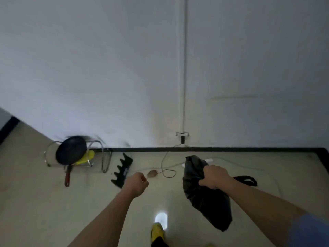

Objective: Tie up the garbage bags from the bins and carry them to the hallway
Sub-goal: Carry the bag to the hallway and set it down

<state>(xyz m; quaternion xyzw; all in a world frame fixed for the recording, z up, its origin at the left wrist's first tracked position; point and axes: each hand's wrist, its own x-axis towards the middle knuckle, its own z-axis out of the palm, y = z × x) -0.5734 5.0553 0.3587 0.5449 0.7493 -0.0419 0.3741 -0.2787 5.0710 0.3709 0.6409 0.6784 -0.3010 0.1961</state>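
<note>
Pan rack [105, 158], black bracket [122, 172], cable [162, 161] ahead; right hand [215, 177] grips garbage bag [208, 202]; left hand [136, 183] clenched.

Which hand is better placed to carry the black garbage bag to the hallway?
Right. The right hand grips the garbage bag near its top; the left hand is curled, apart from it.

right hand [214, 177] gripping black garbage bag [204, 196]

glossy blk plastic garbage bag [204, 196], chrome wire rack [105, 157], shiny floor [35, 202]
</note>
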